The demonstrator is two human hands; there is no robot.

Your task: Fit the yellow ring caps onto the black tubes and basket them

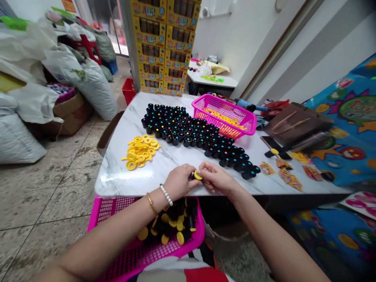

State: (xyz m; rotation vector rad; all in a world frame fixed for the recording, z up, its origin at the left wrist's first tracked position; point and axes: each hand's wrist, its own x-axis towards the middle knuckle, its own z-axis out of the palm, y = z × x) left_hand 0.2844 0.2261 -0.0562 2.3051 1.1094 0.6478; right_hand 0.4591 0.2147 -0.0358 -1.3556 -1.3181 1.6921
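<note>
At the table's near edge, my left hand [179, 181] is closed around a small black piece, mostly hidden by the fingers. A round yellow cap [197, 175] sits at its end, pinched by the thumb and fingers of my right hand [216, 178]. Just beyond my hands, many black cylinders [183, 129] with blue, yellow and purple dots on top stand in a long band. A heap of yellow ring-shaped pieces [141, 152] lies to the left. Below my wrists, a pink basket [201, 229] holds black pieces with yellow caps.
Another pink basket [253, 122] with yellow pieces stands on the white table [117, 184]. Behind rises a stack of yellow boxes [164, 49]. Small packets [289, 179] and a brown paper bag [295, 123] lie at right. White sacks [94, 88] stand on the floor at left.
</note>
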